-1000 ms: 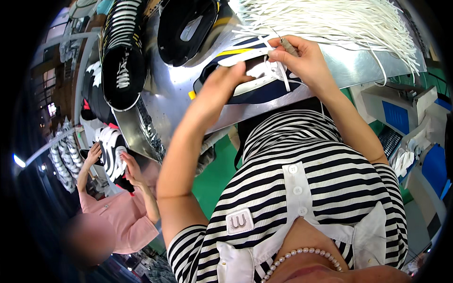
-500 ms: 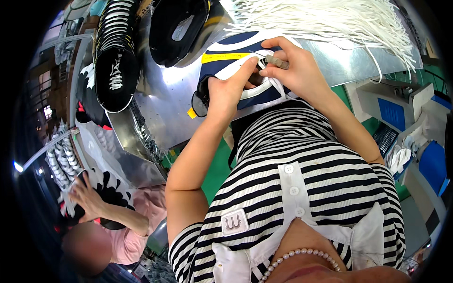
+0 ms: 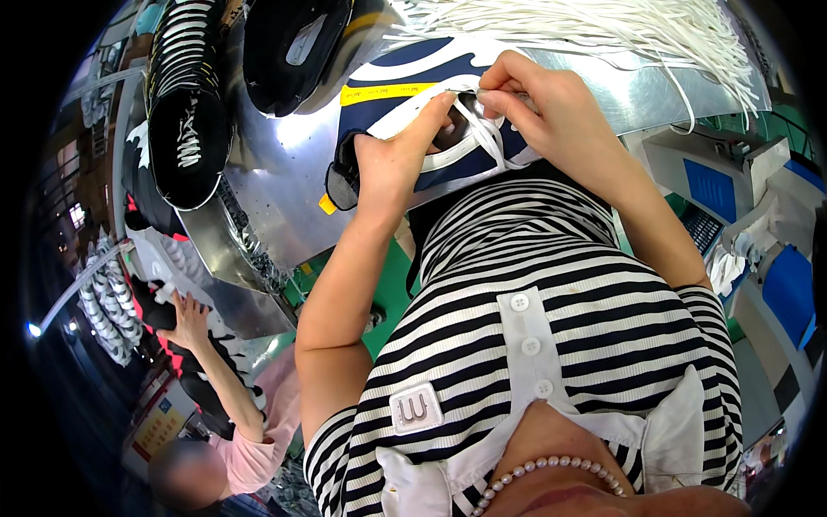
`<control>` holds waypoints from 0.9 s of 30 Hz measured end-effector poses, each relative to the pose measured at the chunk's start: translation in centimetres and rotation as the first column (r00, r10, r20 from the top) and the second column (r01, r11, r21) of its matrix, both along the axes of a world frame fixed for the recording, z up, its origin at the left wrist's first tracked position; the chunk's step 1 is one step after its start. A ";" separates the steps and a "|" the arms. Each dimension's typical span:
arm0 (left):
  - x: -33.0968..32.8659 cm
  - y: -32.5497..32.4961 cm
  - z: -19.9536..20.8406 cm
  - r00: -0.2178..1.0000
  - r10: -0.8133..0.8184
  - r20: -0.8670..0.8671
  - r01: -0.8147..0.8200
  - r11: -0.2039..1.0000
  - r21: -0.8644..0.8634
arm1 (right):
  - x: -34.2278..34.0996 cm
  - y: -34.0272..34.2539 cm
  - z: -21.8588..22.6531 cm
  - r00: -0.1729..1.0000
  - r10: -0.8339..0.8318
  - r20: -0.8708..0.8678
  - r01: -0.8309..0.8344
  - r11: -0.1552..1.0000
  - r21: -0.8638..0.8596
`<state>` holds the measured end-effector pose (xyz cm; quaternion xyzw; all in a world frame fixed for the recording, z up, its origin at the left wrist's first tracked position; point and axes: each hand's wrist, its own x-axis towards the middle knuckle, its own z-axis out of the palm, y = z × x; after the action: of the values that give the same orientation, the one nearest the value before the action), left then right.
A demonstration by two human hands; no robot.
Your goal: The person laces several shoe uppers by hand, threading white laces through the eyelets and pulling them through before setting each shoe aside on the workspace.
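A navy shoe upper [image 3: 366,117] with white trim and a yellow stripe lies on its side at the table's near edge. My left hand [image 3: 388,164] grips it by the opening, thumb on the white edge and fingers inside. At the eyelet edge, my right hand [image 3: 556,108] is closed in a pinch on a white shoelace [image 3: 488,133]; the lace end is hidden by the fingers. Loops of that lace cross the opening between both hands.
Heaped white laces [image 3: 568,30] cover the far side of the metal table [image 3: 297,185]. Black shoe uppers [image 3: 189,142] lie stacked at the left, with another black upper [image 3: 289,60] beside them. At lower left, a co-worker's hand [image 3: 187,320] reaches toward black-and-white pieces.
My right fingers have shifted along the eyelet edge; the small grey-brown piece seen in them earlier no longer shows. More lace lies across the opening. The co-worker's hand has moved right.
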<state>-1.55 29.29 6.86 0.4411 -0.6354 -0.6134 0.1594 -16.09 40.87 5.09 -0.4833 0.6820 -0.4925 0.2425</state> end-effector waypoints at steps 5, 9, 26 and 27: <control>0.5 0.1 -0.6 0.995 -0.060 -0.077 0.059 0.998 -0.007 | -0.1 -0.4 0.1 0.980 0.055 -0.193 -0.033 0.993 0.113; 1.4 0.2 -1.1 0.983 -0.154 -0.097 0.140 0.980 -0.141 | 0.7 -1.9 0.4 0.895 0.095 -0.435 -0.031 0.988 0.152; 1.6 -2.0 -0.7 0.971 -0.221 -0.089 0.227 0.972 0.060 | 0.0 -5.1 -2.0 0.995 -0.006 0.098 0.007 1.000 -0.010; 1.5 -2.0 -1.0 0.976 -0.202 -0.080 0.202 0.979 -0.005 | 0.0 -4.9 -1.9 0.993 0.000 0.115 -0.002 1.000 0.018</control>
<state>-0.05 27.26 5.88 0.3497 -0.6691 -0.6445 0.1208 -16.10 35.98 3.24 -0.4523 0.6710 -0.5134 0.2858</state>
